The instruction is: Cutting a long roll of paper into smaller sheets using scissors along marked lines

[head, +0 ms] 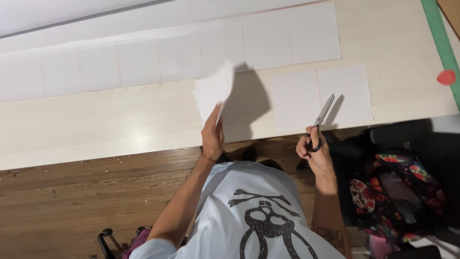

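Note:
My left hand [212,136] is raised over the front edge of a pale wooden table [120,120] and pinches a white sheet of paper [214,89], which stands up and casts a dark shadow to its right. My right hand [314,151] grips black-handled scissors [321,120] with the blades closed and pointing up and away. Just beyond the scissors lie two white paper squares [321,98] side by side on the table.
A long white paper strip marked into squares [167,57] runs across the table's far side. A green tape band [443,43] and a red dot [446,77] are at the right edge. A colourful patterned bag [397,192] sits right of me on the wooden floor [72,192].

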